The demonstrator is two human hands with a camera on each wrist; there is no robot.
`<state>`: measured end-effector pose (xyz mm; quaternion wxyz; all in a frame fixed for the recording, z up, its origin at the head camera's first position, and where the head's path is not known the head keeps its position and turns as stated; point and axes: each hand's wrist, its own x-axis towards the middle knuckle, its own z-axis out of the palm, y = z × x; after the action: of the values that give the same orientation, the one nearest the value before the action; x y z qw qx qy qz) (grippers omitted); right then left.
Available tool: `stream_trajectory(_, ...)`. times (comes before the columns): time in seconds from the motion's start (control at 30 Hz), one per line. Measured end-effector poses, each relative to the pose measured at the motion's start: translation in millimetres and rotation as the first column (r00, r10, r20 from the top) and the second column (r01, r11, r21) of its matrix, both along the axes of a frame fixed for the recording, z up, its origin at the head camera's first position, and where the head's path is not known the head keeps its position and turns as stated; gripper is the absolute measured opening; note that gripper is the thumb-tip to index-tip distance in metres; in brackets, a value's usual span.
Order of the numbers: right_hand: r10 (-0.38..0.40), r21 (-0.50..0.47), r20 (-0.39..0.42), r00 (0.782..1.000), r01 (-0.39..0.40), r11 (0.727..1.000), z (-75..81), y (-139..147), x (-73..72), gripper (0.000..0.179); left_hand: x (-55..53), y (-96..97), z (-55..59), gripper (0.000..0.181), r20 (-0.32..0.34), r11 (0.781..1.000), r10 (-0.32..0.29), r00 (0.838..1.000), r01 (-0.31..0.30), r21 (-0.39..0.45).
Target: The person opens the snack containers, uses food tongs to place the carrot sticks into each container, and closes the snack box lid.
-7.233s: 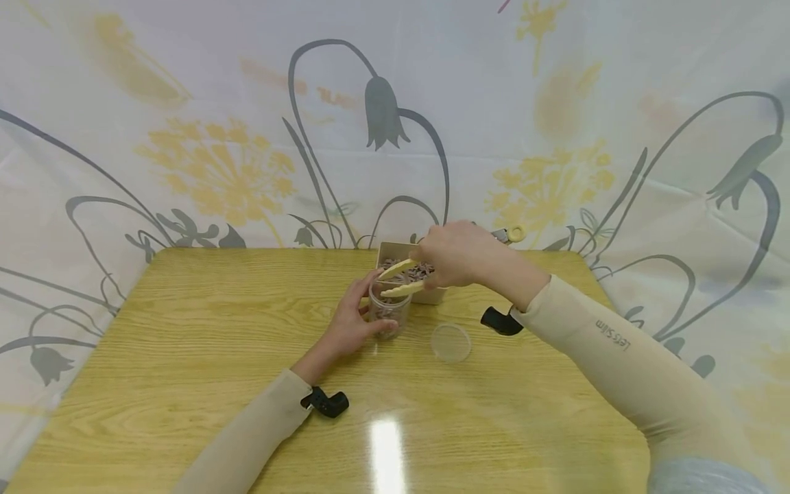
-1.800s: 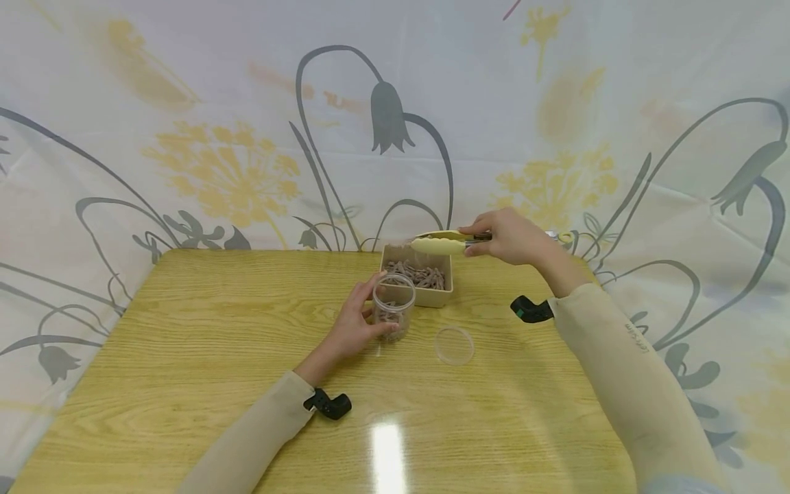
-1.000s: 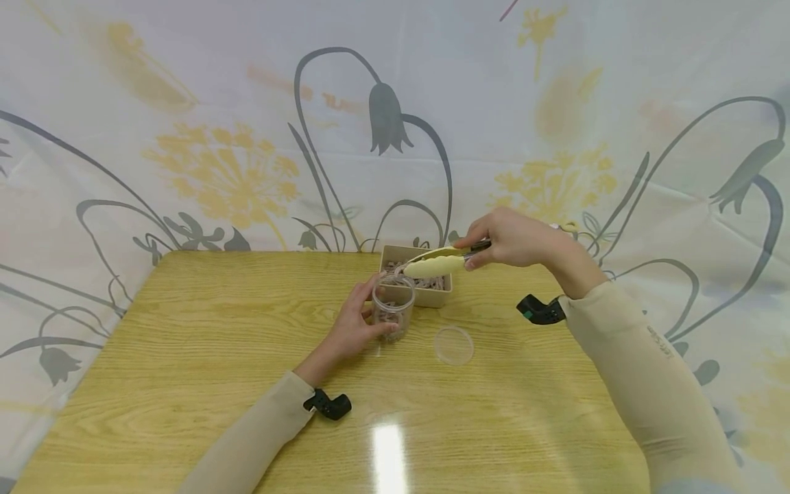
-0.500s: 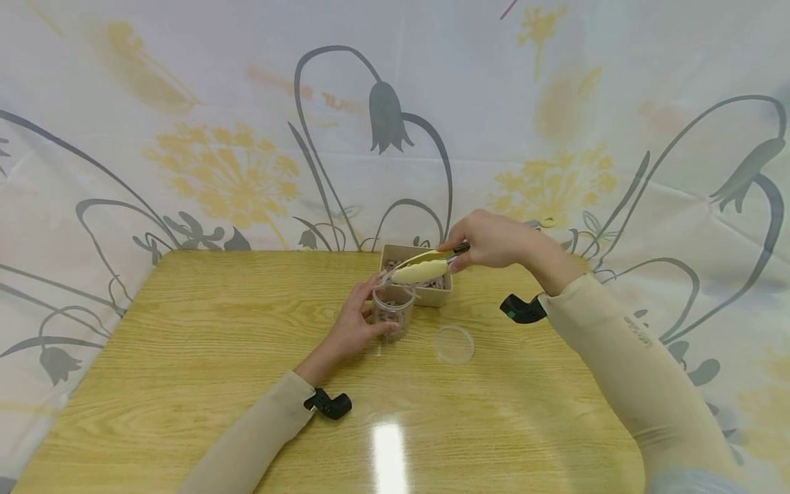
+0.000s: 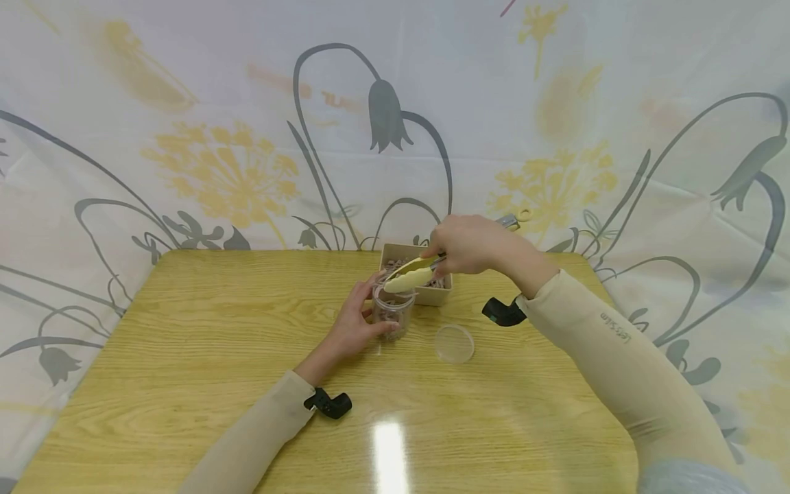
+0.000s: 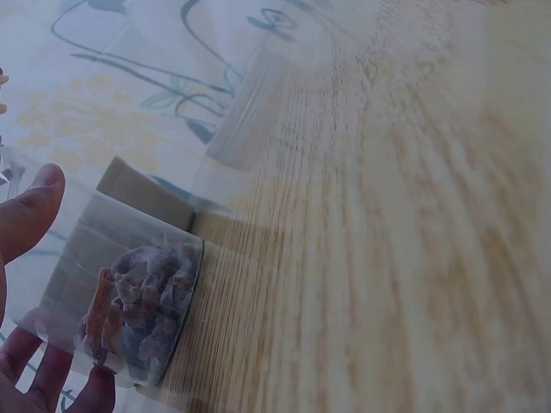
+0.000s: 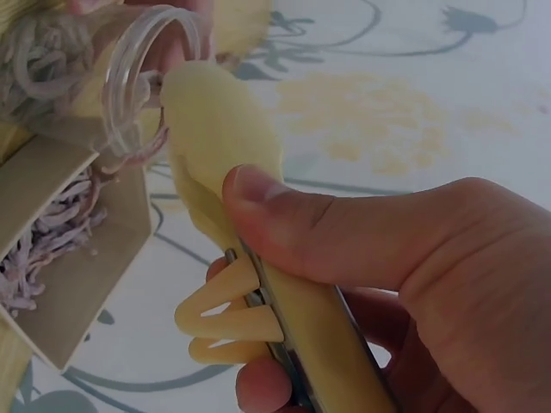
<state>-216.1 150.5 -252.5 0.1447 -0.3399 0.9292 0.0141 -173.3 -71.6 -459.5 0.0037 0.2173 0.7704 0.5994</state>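
My left hand [image 5: 350,328] grips a clear jar [image 5: 395,317] standing on the table, its thumb and fingers around the sides. Brownish-pink strips [image 6: 151,301] cover the jar's bottom in the left wrist view. Yellow-tipped tongs [image 5: 412,278] are held in my right hand [image 5: 472,243], thumb on top. Their tips are right at the jar's mouth, with a strip [image 7: 142,153] hanging by the rim in the right wrist view. Directly behind the jar stands a beige box [image 5: 434,297] of similar strips [image 7: 53,232], partly hidden by tongs and hand.
A clear round lid [image 5: 455,344] lies on the wooden table [image 5: 247,309], to the right of the jar. Behind the table's back edge hangs a white floral cloth [image 5: 259,82]. A black wrist camera [image 5: 505,312] sits under the right sleeve.
The right hand has carried the tongs left and down, from above the box to the jar's mouth, bringing strips along. The left hand and jar have stayed in place over the last two seconds.
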Motion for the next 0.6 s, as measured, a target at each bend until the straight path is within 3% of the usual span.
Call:
stream_trajectory(0.23, 0.031, 0.113, -0.048, 0.998, -0.026, 0.993, -1.8, -15, 8.7, 0.037, 2.6, 1.7, 4.5, 0.096, 0.011, 1.000, 0.006, 1.000, -0.006, 0.000)
stream_trajectory(0.47, 0.133, 0.197, -0.191, 0.973, -0.095, 0.976, -10.1, -31, 15.6, 0.022, 18.7, 2.0, 34.2, 0.090, -0.001, 1.000, -0.008, 1.000, 0.008, -0.004)
stream_trajectory(0.6, 0.185, 0.241, -0.240, 0.953, -0.127, 0.962, -17.9, -41, 18.5, 0.006, 21.8, 2.4, 39.0, 0.088, -0.010, 1.000, -0.009, 1.000, 0.009, 0.002)
